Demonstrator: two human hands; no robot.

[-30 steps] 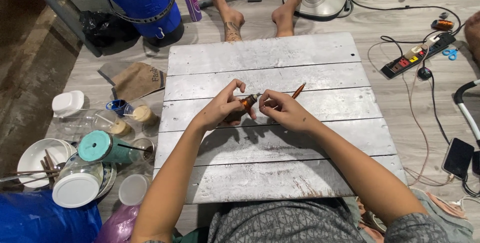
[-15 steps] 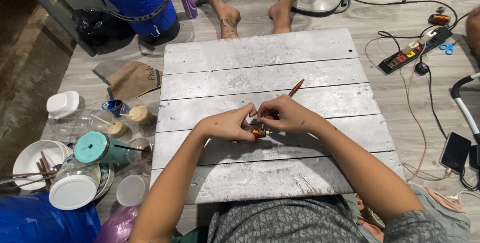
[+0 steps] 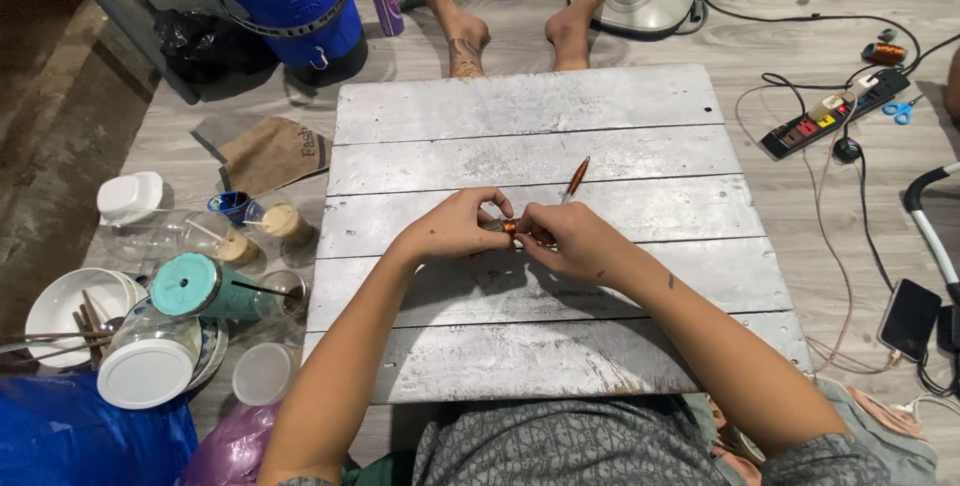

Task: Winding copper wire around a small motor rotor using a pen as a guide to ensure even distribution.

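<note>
At the centre of the frame, on the grey plank desk (image 3: 520, 346), the left hand (image 3: 452, 229) and right hand (image 3: 566, 238) have closed in together since a second ago — both now pinch the small copper-wound coil (image 3: 509, 227), the copper-tipped pen (image 3: 576, 177) lying just beyond

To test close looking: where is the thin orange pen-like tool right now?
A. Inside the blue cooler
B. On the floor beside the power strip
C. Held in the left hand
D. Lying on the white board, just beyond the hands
D: the tool lies on the board just past both hands, which pinch a small copper piece.
</note>
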